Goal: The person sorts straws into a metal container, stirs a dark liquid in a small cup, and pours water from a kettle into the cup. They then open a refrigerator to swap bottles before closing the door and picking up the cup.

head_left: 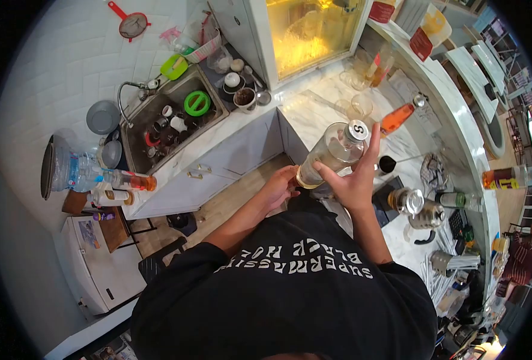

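A clear glass bottle (328,156) is held tilted in front of my chest, its round metallic lid (356,130) marked with a black S. My right hand (353,183) grips the bottle's near side, thumb laid across the glass and fingers stretched along it toward the lid. At the base, my left hand (278,187) has its fingers curled against the bottle's bottom; some fingertips are hidden. Beyond the lid lies a bottle of orange-red liquid (397,119) on the marble counter (314,111). A small cup of dark liquid (387,164) stands to the right of my right hand.
At left, a sink (137,141) contains dishes and a green strainer-like item (197,103). Several bottles crowd the left counter end (135,207). A glass-fronted lit cabinet (314,36) stands ahead. Jars, a kettle (427,215) and straws (463,262) line the right counter.
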Motion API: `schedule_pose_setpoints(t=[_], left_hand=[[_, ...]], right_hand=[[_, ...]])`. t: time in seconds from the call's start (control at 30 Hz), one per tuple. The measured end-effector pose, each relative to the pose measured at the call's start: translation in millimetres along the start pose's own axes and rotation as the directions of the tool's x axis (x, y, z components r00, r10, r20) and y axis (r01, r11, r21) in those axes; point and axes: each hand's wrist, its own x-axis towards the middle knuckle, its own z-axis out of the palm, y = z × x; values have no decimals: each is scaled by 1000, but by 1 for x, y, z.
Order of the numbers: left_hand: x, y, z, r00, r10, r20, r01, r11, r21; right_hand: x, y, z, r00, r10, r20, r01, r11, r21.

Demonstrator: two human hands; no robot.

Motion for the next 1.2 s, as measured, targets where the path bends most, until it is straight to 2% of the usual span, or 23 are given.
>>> schedule_pose_setpoints(t=[0.1,0.13,0.27,0.33,0.4,0.53,0.63,0.7,0.8,0.93,1.03,1.17,1.2], left_hand=[[19,28,1,1000,6,-12,-6,1000,21],[23,39,3,1000,10,-18,-9,999,31],[50,60,-10,1000,26,-5,-26,999,21],[57,67,-10,998,62,12,-62,998,3],[61,77,-13,999,26,-31,-25,999,37],[78,104,-37,1000,3,-25,1,987,160],[85,137,-49,996,67,-64,-36,916,400],[80,167,-49,977,182,-111,-120,900,419],[75,218,-55,912,391,-122,-297,836,462],[101,265,-72,789,611,-71,-527,730,435],[120,283,-73,684,721,-110,-565,620,545],[144,291,-64,552,834,4,-611,402,682],[143,293,-57,558,830,-10,-592,406,697]], right_hand=[[29,9,7,995,-35,89,36,999,-15],[38,13,9,993,-87,85,97,987,-128],[74,9,17,964,-232,128,259,928,-268],[89,8,27,969,-221,110,241,943,-227],[99,11,35,974,-205,97,220,955,-197],[113,23,52,987,-155,38,159,972,-175],[127,30,64,986,-167,-7,163,969,-186],[134,36,72,988,-151,-41,140,972,-188],[144,39,80,984,-175,-34,159,947,-281],[152,52,89,988,-140,-65,116,951,-285],[162,55,93,990,-114,-77,87,952,-294],[170,63,97,987,-133,-93,99,949,-299],[170,63,98,987,-128,-93,94,949,-301]])
